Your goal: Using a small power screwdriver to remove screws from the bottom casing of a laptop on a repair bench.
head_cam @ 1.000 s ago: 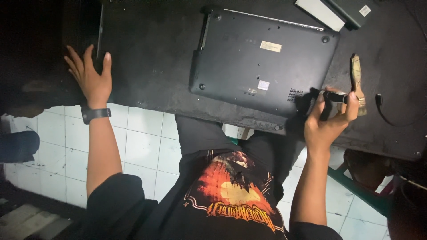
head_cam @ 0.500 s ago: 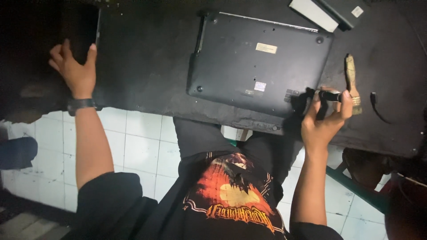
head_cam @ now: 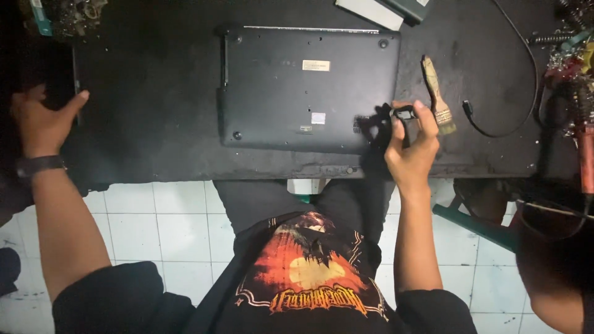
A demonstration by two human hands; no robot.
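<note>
Our right grip (head_cam: 411, 145) was closed around a small black tool (head_cam: 405, 114) at the right front corner of the upturned black laptop (head_cam: 309, 86) on the bench (head_cam: 154, 93). Since half a second before, our left hand (head_cam: 40, 120) had slid further left, fingers spread and holding nothing, beside a dark flat device (head_cam: 73, 83). A paintbrush (head_cam: 437, 93) lay just beside the tool.

black laptop (head_cam: 309, 86), tan-handled brush (head_cam: 436, 93), white tiled floor (head_cam: 179, 216)

Matt black plastic laptop (head_cam: 309, 86), worn wooden-handled brush (head_cam: 437, 94), scuffed dark table (head_cam: 154, 124), glossy white floor tiles (head_cam: 167, 216)
</note>
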